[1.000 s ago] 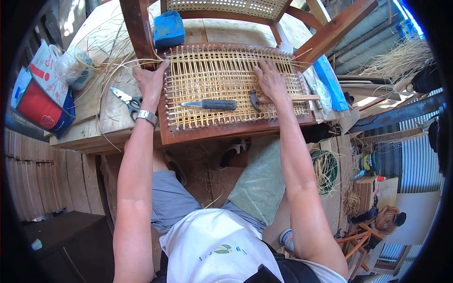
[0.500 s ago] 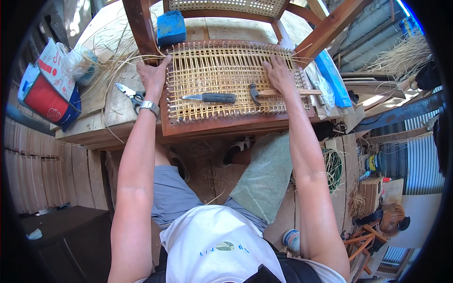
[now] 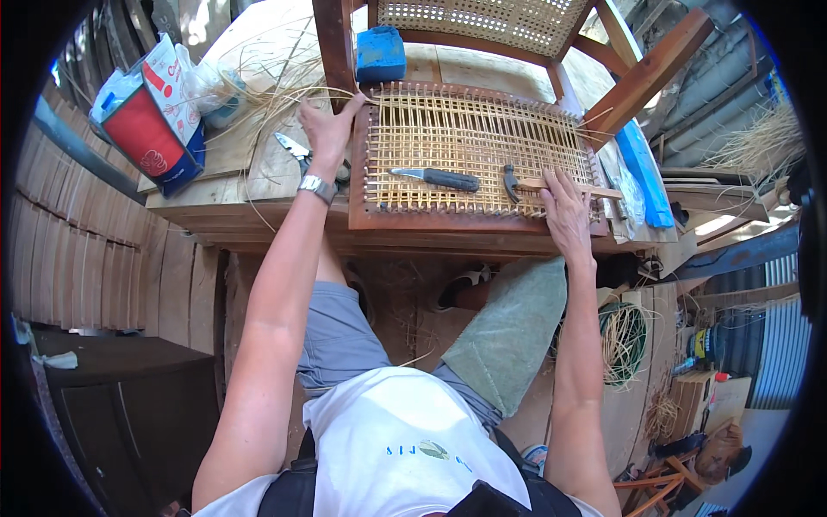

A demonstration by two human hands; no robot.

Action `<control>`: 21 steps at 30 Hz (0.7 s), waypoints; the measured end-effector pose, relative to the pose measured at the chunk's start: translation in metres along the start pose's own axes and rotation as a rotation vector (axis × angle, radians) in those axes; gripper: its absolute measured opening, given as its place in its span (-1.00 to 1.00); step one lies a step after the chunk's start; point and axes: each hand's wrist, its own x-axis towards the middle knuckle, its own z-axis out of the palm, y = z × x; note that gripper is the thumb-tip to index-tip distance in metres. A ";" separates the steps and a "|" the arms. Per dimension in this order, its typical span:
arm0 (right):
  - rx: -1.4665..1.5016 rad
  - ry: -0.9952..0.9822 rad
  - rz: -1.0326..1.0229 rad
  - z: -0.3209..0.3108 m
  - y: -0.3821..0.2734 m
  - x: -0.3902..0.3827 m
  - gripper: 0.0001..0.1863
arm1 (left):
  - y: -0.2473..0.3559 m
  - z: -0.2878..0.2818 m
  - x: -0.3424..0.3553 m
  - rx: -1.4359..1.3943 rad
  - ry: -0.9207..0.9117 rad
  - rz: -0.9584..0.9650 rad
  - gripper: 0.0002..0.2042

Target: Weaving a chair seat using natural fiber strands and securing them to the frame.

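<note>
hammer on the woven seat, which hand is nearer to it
Right. The right hand is at the hammer, its fingers across the wooden handle; the left hand is well apart, by the woven seat's far left corner.

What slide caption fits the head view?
Left hand at the edge of the woven seat, right hand over the hammer handle, knife between them.

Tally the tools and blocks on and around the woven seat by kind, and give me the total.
Hammer, handle partly covered by the right hand: 1
Dark-handled bladed tool: 1
Scissors, partly hidden behind the left hand: 1
Blue block: 1
Total: 4
</note>
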 end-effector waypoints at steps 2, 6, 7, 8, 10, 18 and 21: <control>0.060 0.070 -0.039 0.003 0.007 -0.004 -0.61 | 0.030 -0.031 -0.002 -0.051 -0.023 -0.062 0.10; -0.004 0.060 -0.038 -0.004 -0.006 0.000 -0.66 | 0.076 -0.096 0.028 -0.358 0.044 0.032 -0.08; -0.016 0.053 -0.059 -0.004 -0.005 -0.001 -0.66 | 0.091 -0.107 0.041 -0.340 0.004 0.033 -0.14; -0.028 0.047 -0.078 -0.005 -0.003 -0.001 -0.65 | 0.107 -0.115 0.057 -0.323 -0.039 0.035 -0.19; 0.024 0.035 -0.109 -0.007 0.000 0.006 -0.64 | 0.118 -0.149 0.117 -0.190 -0.217 0.152 -0.18; 0.326 0.148 -0.037 -0.048 -0.046 -0.026 -0.57 | 0.023 -0.205 0.190 -0.271 -0.494 -0.335 -0.15; 0.550 0.002 0.151 -0.065 -0.043 -0.066 -0.60 | -0.063 -0.202 0.154 -0.619 -0.448 -0.384 -0.26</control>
